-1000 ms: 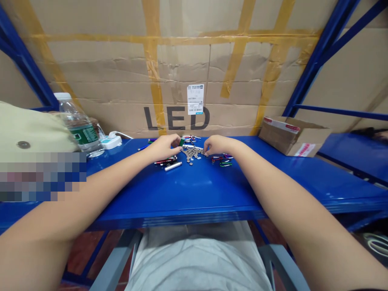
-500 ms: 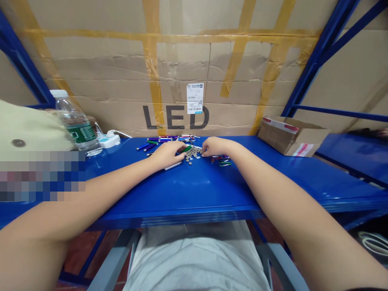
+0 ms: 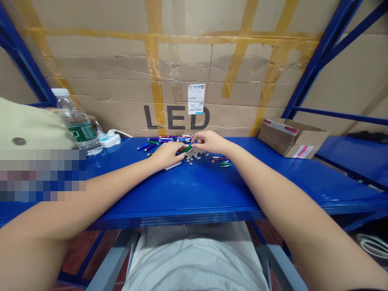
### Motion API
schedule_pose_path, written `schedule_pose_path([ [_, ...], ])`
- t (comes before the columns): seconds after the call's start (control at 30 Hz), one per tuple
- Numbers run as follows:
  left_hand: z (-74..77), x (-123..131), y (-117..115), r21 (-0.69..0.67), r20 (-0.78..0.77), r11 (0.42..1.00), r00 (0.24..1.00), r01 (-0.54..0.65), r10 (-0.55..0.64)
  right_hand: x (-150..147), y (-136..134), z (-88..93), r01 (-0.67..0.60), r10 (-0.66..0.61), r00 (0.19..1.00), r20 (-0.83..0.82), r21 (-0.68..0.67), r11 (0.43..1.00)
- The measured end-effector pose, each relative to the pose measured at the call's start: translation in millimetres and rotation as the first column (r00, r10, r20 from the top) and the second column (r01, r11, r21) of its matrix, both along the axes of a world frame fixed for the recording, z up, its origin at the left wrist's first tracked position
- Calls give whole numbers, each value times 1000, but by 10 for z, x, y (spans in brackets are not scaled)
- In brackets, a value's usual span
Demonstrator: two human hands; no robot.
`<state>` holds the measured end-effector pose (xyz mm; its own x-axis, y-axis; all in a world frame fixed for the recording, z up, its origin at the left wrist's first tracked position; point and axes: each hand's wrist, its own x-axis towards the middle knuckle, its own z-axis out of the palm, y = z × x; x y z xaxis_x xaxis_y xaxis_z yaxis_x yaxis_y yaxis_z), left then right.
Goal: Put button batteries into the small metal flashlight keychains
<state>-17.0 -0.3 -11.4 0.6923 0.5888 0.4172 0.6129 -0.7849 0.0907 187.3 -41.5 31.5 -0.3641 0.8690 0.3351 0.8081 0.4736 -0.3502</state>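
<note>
Right hand (image 3: pixel 210 142) has moved up and left from beside the coins, its curled fingers (image 3: pixel 195 137) now at the end of the pens (image 3: pixel 169 139); whether it grasps anything, I cannot tell. Left hand (image 3: pixel 166 155) pinches a small green tube (image 3: pixel 188 148) at its fingertips, at the edge of the pile. Coins (image 3: pixel 195 155) lie just below the right hand, a silver tube (image 3: pixel 173 166) lies touching the left hand's lower edge, and carabiners (image 3: pixel 224 162) sit right of both hands on the blue shelf (image 3: pixel 194 190).
</note>
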Motion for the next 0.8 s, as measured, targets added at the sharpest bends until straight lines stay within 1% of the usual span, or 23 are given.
schedule_pose_path([
  [0.17,8,0,-25,-22,19,1000,1000,-1,2,-3,-21,14,-34,33,999,-24,-42,999],
  [0.4,17,2,-47,-41,36,999,999,-10,12,-1,-16,6,-42,40,999,-37,-64,997],
  [0.6,-3,-5,-12,4,55,1000,998,10,-10,52,9,16,-35,32,998,-61,-43,998],
  [0.67,-9,-8,5,28,52,1000,999,13,-14,68,9,26,-53,51,997,-61,-32,998],
  [0.8,-8,-11,13,29,59,1000,998,7,-9,64,-1,30,-143,142,989,-40,-17,990],
])
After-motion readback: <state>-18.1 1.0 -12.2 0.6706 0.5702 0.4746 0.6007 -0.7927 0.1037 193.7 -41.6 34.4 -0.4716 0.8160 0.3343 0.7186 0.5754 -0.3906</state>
